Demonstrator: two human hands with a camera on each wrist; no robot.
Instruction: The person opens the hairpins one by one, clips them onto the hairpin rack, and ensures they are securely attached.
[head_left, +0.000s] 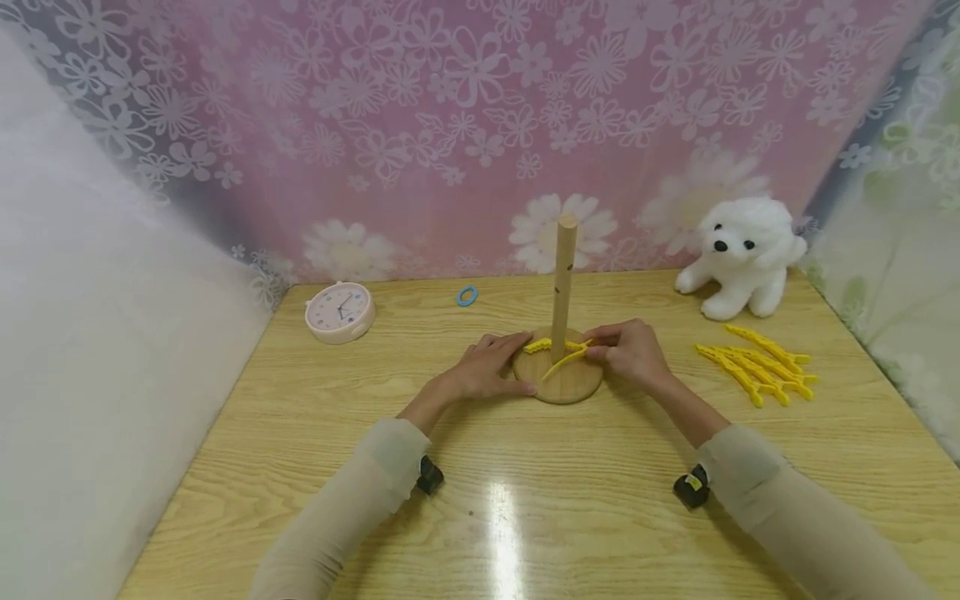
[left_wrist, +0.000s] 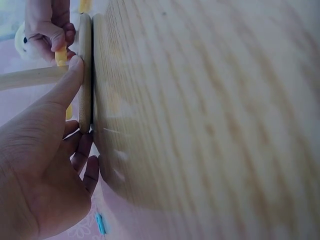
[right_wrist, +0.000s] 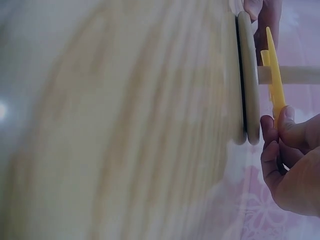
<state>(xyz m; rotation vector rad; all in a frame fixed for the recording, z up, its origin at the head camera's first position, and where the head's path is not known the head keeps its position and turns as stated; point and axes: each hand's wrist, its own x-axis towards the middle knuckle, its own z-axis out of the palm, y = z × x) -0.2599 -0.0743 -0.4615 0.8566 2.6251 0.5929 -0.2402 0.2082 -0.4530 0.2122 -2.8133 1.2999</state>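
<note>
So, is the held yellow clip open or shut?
Open: the yellow clip spreads its arms around the wooden post; the right hand pinches its end.

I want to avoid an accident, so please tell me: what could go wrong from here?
The yellow clip, pinched only at one end by the right hand, might slip free. Its open arms straddle the wooden post, so a sideways pull might tip the post, although the left hand holds the round base.

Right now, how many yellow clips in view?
5: one clip in the right hand, at the wooden post; four clips grouped near the white plush dog. Overlap may hide more.
</note>
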